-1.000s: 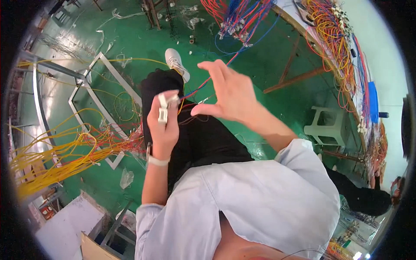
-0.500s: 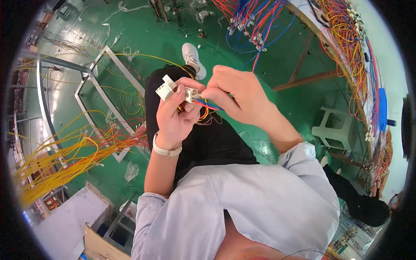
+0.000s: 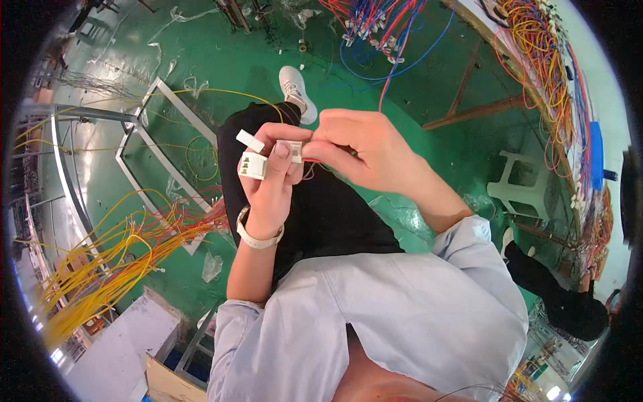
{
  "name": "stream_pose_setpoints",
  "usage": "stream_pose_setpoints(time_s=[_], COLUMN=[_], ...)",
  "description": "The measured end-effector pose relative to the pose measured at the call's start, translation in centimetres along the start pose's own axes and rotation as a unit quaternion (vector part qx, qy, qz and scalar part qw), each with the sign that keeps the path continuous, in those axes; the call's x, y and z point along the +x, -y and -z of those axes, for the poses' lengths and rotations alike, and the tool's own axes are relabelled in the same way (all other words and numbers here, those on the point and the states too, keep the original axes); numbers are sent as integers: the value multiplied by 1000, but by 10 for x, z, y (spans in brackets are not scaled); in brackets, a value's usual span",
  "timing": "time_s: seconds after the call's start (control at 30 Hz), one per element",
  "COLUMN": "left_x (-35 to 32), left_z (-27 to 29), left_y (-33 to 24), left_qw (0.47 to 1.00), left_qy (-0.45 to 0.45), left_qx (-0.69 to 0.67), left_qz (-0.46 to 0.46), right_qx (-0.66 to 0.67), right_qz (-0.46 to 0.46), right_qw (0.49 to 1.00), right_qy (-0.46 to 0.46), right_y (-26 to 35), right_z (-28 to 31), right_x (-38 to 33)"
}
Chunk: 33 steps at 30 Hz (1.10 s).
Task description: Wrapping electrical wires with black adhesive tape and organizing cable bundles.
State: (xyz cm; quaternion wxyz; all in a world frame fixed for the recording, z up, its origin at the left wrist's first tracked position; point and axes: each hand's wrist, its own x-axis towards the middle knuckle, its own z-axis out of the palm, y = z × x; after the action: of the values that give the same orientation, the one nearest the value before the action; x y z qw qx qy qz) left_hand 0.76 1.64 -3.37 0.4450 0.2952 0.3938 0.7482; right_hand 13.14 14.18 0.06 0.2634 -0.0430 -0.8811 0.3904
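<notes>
My left hand (image 3: 269, 191) is closed around white plastic connectors. A blocky white connector housing (image 3: 252, 165) with slots in its end sticks out on the left side of the thumb, with a smaller white piece (image 3: 250, 141) just above it. Another white connector (image 3: 295, 152) lies between the thumb and fingers, facing my right hand. My right hand (image 3: 365, 147) pinches thumb and forefinger together right beside this connector; what lies between the fingertips is hidden. A short stretch of red wire (image 3: 311, 159) shows below the right thumb.
Yellow and red wires (image 3: 100, 281) spread at the left near a metal frame (image 3: 151, 144). Red and blue wires (image 3: 375, 33) hang at the top; one red strand runs down behind my right hand. A pale stool (image 3: 519, 187) and a wire-covered board (image 3: 536, 74) are at right.
My left hand has turned the connectors, so the slotted housing now faces me more. The right fingertips stay close to the connector, slightly lower. The blue wire beside them has gone out of sight.
</notes>
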Motion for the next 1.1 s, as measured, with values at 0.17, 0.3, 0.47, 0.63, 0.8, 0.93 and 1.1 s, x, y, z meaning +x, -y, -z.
stream_pose_setpoints(time_s=[0.17,0.3,0.47,0.63,0.8,0.93,1.1], left_x=[5,6,11,9,17,15,21], left_z=[-3,-4,-10,-6,0,-3,-1], left_y=[-8,-9,-9,-13,-29,-29,-6], left_qw=[999,994,941,962,971,949,930], left_qy=[-24,-4,27,1,3,-13,-15], left_qx=[42,99,296,266,227,307,368], left_qz=[-19,-38,-162,-57,80,77,-10], right_qx=[40,38,-18,-105,-247,-93,33], right_qz=[24,8,27,104,140,74,23], right_qw=[996,993,993,982,955,989,992], right_qy=[-71,-111,-116,-120,-92,-87,-119], right_y=[-4,2,-5,-18,-24,-26,-40], right_z=[-7,-9,-11,-6,-7,-6,-39], right_x=[-6,-5,-8,-6,-6,-6,-21])
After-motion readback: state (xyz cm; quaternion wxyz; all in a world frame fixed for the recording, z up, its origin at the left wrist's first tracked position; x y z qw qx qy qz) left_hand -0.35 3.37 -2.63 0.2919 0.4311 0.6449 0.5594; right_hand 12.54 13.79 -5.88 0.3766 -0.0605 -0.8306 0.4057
